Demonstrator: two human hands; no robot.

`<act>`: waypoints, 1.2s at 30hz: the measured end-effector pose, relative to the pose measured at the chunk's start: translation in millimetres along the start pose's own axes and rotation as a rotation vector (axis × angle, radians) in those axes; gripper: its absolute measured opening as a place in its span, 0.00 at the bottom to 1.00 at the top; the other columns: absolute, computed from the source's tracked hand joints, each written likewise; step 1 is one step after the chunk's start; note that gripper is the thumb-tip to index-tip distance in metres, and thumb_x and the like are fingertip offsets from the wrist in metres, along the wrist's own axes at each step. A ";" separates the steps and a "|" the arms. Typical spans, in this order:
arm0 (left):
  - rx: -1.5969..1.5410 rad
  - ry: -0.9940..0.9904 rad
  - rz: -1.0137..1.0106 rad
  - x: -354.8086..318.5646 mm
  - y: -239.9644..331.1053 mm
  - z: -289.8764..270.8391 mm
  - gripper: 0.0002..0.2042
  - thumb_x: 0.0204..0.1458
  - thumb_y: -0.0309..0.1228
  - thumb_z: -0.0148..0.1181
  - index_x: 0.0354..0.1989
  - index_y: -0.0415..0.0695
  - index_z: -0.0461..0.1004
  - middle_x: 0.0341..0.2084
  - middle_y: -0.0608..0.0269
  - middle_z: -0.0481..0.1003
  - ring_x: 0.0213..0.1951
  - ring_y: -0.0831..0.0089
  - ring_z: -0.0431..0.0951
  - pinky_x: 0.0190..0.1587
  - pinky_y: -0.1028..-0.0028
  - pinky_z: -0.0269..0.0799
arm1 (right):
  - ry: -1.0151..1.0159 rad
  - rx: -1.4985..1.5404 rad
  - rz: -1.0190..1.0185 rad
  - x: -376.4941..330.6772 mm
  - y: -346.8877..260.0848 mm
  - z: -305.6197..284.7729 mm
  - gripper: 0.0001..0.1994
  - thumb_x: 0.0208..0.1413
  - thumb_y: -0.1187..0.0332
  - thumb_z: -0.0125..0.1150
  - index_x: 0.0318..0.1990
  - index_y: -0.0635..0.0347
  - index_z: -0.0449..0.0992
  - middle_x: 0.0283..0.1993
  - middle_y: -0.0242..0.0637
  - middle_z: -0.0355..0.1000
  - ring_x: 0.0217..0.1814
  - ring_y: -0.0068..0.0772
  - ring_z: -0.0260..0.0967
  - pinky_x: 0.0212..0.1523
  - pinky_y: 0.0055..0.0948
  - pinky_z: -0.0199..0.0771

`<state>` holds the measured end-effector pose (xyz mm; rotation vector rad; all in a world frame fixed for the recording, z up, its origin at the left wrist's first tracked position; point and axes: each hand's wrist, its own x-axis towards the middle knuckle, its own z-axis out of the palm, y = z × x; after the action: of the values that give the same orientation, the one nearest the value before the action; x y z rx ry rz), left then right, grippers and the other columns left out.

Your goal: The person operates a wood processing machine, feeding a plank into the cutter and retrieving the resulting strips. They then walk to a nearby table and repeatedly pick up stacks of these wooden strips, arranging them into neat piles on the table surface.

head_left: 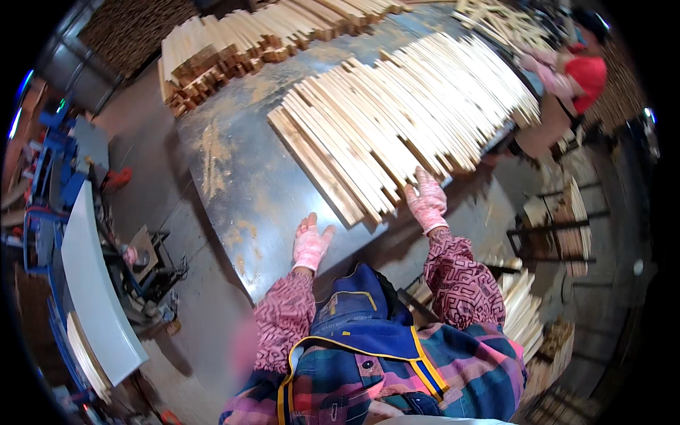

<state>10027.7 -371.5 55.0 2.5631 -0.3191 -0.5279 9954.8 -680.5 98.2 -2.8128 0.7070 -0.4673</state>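
A wide row of pale wooden strips (397, 117) lies side by side on the dark metal table (244, 184), their near ends uneven. My left hand (311, 243), in a pink and white glove, rests on or just over the bare tabletop, left of the row's near corner. Its fingers are spread and hold nothing. My right hand (428, 201), gloved the same way, is at the near ends of the strips with fingers stretched out. Its fingertips seem to touch the ends; none of the strips is gripped.
Stacked wooden strips (234, 46) stand along the table's far side. At the far right a person in red (584, 74) works by a heap of strips (506, 21). More wood pieces (520, 308) are piled beside me on the right. A white-topped bench (95, 283) stands left.
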 end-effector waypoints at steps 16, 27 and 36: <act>-1.102 0.107 -0.377 120.8 1.8 -6.9 0.36 0.55 0.45 0.59 0.66 0.33 0.56 0.62 0.48 0.64 0.65 0.62 0.60 0.65 0.70 0.55 | -0.611 0.425 0.138 54.4 -17.6 38.7 0.40 0.55 0.37 0.51 0.61 0.66 0.64 0.53 0.60 0.71 0.56 0.59 0.68 0.58 0.44 0.66; -1.839 0.534 -0.275 173.3 -43.4 7.7 0.30 0.59 0.49 0.52 0.67 0.47 0.58 0.62 0.55 0.62 0.61 0.63 0.62 0.64 0.66 0.59 | -0.089 0.692 0.019 167.6 -30.6 193.9 0.23 0.61 0.64 0.55 0.62 0.60 0.67 0.58 0.51 0.70 0.53 0.40 0.72 0.49 0.31 0.73; -1.090 0.011 -0.355 129.1 -28.7 14.4 0.56 0.39 0.46 0.71 0.71 0.39 0.39 0.57 0.43 0.67 0.59 0.59 0.67 0.61 0.71 0.60 | -0.868 1.403 0.636 128.4 -43.2 155.0 0.21 0.60 0.53 0.55 0.51 0.61 0.70 0.48 0.36 0.72 0.47 0.31 0.71 0.48 0.31 0.72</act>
<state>10141.0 -394.3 -10.9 1.5427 0.3635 -0.5885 10134.6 -687.5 -1.7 -1.1547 0.6064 0.3076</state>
